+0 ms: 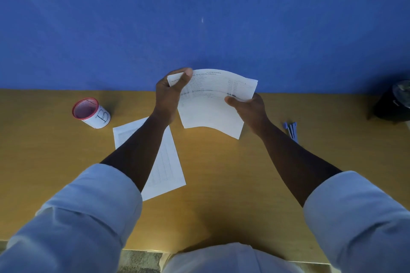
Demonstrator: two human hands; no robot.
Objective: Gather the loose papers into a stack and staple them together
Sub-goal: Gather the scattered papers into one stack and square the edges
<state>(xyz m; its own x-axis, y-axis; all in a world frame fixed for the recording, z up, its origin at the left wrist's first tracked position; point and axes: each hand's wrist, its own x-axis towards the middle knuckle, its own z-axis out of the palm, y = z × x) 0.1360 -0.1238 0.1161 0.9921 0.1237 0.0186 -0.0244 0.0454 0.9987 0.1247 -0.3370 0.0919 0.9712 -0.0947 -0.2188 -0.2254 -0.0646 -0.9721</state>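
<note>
Gripping papers (210, 104), both hands

Both arms reach forward, sleeves rolled. Left hand (170, 93) and right hand (248, 108) are raised, thumbs pinching.

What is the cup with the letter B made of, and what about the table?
The cup looks like metal wire mesh with a red rim, wrapped in a white paper label; the mesh is blurry, so that is a guess. The table looks like smooth, matte, yellow-brown wood or laminate; no grain shows.
</note>
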